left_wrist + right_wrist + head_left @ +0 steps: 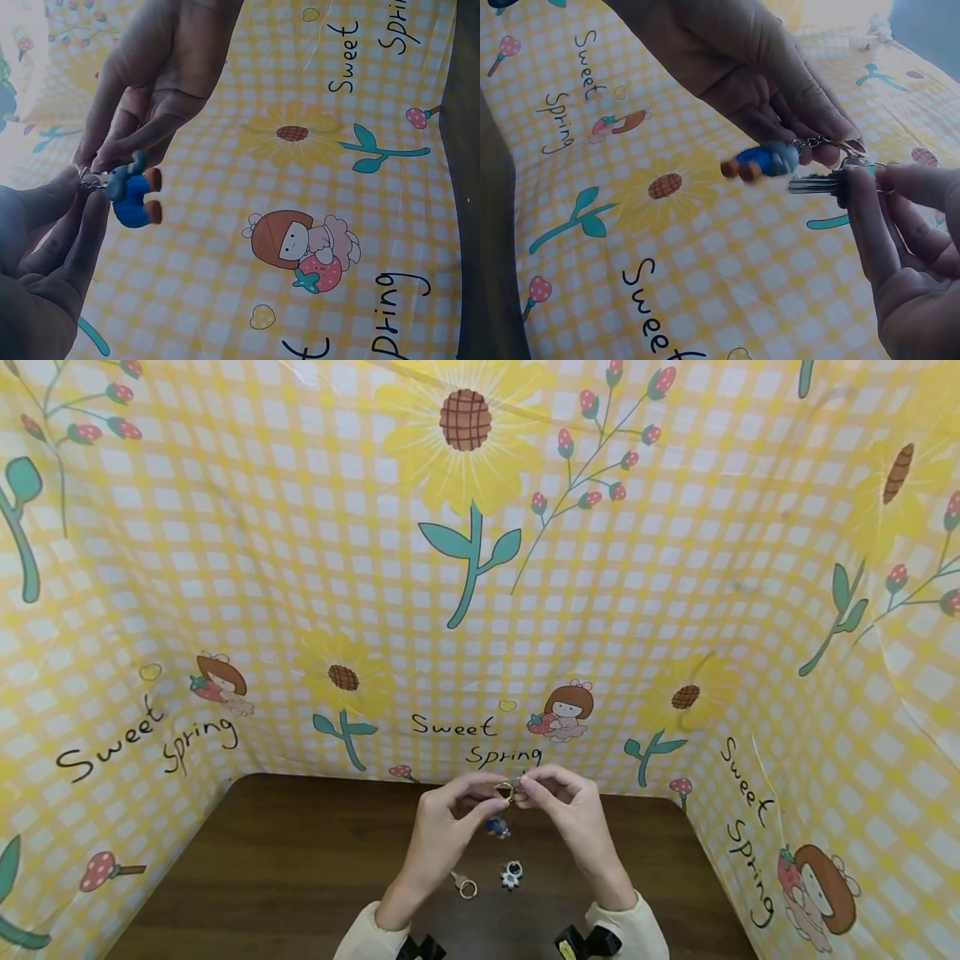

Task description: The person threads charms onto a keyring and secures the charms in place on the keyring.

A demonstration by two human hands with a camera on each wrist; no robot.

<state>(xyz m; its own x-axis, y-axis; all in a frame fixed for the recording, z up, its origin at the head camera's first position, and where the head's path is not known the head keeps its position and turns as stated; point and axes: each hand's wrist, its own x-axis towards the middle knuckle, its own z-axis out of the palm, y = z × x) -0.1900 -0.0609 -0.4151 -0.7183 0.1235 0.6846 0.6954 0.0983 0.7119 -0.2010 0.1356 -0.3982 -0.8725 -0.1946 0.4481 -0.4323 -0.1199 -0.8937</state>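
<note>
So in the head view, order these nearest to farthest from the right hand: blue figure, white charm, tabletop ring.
1. Blue figure, hanging left of the right hand.
2. White charm, leftward, on the table.
3. Tabletop ring, farther left.

Room on bench (285,860) L & R of the hands (435,831); patterned cloth (487,660) walls off back + sides. Btwn hands, hanging blue figurine (497,827) obstructs; nearer body, gold ring (461,887) & white charm (512,879) (small, low).

A yellow checked cloth (300,577) (printed with sunflowers (465,420)) hangs behind and beside a brown table (292,860)
</note>
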